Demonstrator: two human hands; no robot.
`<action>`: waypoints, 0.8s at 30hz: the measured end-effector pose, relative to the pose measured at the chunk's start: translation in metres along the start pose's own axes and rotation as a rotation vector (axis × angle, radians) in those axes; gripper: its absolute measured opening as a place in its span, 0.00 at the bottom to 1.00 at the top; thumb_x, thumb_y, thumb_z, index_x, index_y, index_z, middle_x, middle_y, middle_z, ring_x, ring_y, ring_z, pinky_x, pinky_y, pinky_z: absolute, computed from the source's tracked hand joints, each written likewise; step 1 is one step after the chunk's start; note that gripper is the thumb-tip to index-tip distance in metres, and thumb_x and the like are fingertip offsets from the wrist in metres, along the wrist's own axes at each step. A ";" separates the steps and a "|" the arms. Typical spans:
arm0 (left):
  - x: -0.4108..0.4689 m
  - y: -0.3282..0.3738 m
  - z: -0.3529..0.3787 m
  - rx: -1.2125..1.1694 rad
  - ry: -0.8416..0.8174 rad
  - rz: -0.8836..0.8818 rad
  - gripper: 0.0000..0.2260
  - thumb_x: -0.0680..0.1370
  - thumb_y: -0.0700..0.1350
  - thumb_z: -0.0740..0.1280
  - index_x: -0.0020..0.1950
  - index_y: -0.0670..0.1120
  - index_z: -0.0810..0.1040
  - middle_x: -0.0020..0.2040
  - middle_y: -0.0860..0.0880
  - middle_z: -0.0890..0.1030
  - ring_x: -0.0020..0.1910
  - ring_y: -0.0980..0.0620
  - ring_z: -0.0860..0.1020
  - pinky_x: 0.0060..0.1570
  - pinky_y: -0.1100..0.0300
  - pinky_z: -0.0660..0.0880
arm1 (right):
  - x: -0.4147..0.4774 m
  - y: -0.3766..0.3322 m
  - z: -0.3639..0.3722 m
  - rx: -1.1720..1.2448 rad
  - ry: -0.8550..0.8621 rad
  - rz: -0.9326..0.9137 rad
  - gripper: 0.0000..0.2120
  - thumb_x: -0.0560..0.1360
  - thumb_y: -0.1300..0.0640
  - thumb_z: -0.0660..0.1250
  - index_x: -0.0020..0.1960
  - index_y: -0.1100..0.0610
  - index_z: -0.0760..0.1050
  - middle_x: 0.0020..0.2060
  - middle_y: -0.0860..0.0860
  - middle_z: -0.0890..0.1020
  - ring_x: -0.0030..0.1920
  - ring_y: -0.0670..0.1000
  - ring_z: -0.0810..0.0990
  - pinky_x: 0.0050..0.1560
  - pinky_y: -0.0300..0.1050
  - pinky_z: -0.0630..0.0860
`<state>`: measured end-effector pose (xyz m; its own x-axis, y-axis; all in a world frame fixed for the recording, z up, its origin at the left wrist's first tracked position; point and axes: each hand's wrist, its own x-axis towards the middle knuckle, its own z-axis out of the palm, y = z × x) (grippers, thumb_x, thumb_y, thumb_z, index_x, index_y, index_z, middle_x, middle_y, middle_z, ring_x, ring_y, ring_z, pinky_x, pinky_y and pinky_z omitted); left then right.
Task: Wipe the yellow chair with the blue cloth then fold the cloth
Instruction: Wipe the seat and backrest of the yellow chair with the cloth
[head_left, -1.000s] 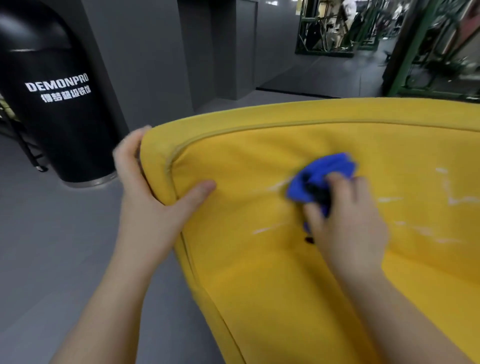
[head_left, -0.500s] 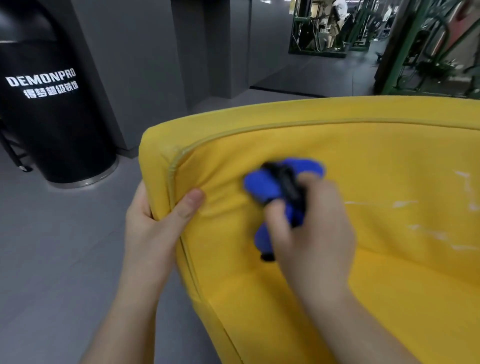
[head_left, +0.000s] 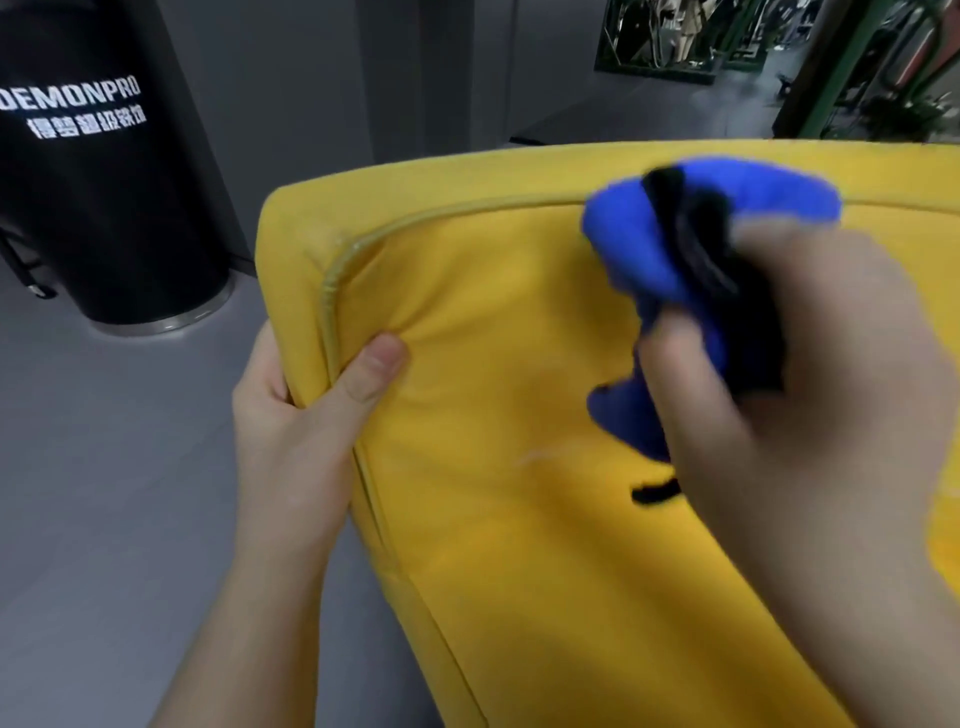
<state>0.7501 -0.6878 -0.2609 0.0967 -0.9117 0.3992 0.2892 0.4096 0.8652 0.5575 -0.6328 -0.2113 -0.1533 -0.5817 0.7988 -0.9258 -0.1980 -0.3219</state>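
Observation:
The yellow chair (head_left: 488, 322) fills the middle and right of the view, its padded backrest facing me with a piped seam along the top left corner. My left hand (head_left: 301, 415) grips the backrest's left edge, thumb pressed on the front face. My right hand (head_left: 789, 395) holds the bunched blue cloth (head_left: 644, 249), which has a black part in its folds, against the upper backrest near the top seam. The cloth and right hand are blurred. A faint white streak shows on the fabric below the cloth.
A tall black cylinder (head_left: 104, 197) with white lettering stands on the grey floor (head_left: 114, 467) at the left, behind the chair. Grey wall panels rise behind. Green metal frames (head_left: 810, 67) stand in the far right background.
My right hand has swept the blue cloth from the middle of the backrest up toward the top seam. My left hand slid lower on the chair's left edge and keeps its grip.

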 end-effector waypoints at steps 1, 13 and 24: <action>0.000 0.000 0.001 0.000 -0.005 0.001 0.16 0.61 0.63 0.78 0.47 0.64 0.84 0.50 0.58 0.85 0.53 0.54 0.83 0.48 0.58 0.80 | 0.010 -0.002 0.006 -0.036 0.021 0.004 0.10 0.71 0.52 0.61 0.52 0.53 0.72 0.41 0.52 0.73 0.37 0.51 0.68 0.32 0.46 0.61; 0.002 -0.008 0.006 -0.029 0.043 0.014 0.20 0.62 0.60 0.78 0.51 0.57 0.82 0.50 0.55 0.85 0.52 0.53 0.83 0.46 0.59 0.80 | 0.004 -0.027 -0.012 -0.003 -0.377 -0.025 0.14 0.71 0.44 0.56 0.53 0.47 0.72 0.42 0.49 0.78 0.39 0.57 0.79 0.35 0.51 0.76; 0.003 -0.009 0.008 0.010 0.052 0.014 0.24 0.63 0.62 0.76 0.51 0.50 0.78 0.47 0.58 0.84 0.51 0.56 0.82 0.47 0.60 0.79 | -0.064 0.009 0.031 -0.414 -0.898 -0.101 0.11 0.66 0.48 0.71 0.43 0.48 0.71 0.33 0.50 0.74 0.26 0.57 0.73 0.22 0.42 0.61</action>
<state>0.7402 -0.6942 -0.2647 0.1506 -0.9061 0.3954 0.2777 0.4226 0.8627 0.5692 -0.6218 -0.2806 0.0928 -0.9928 0.0761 -0.9939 -0.0878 0.0663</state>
